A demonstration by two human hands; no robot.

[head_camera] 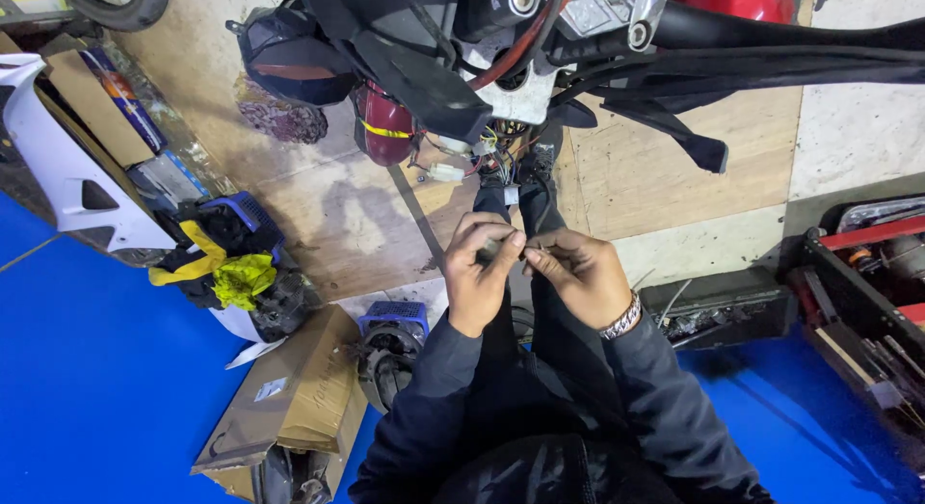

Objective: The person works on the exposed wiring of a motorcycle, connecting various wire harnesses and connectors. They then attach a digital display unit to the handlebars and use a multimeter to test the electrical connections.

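My left hand (479,271) and my right hand (578,273) meet in the middle of the view, fingertips pinched together on a small dark part or wire end (520,256) too small to make out. A metal bracelet (623,319) circles my right wrist. Both arms wear dark sleeves. Just above the hands hangs a bundle of coloured wires and white connectors (482,157) from the front of a stripped motorcycle (520,41) with black cables and a red body part.
A dark red indicator housing (385,128) hangs at the left of the wiring. A cardboard box (289,398), a white fairing panel (58,167), a yellow rag (241,276) and a helmet (289,56) lie at the left. A red tool tray (867,292) stands at the right.
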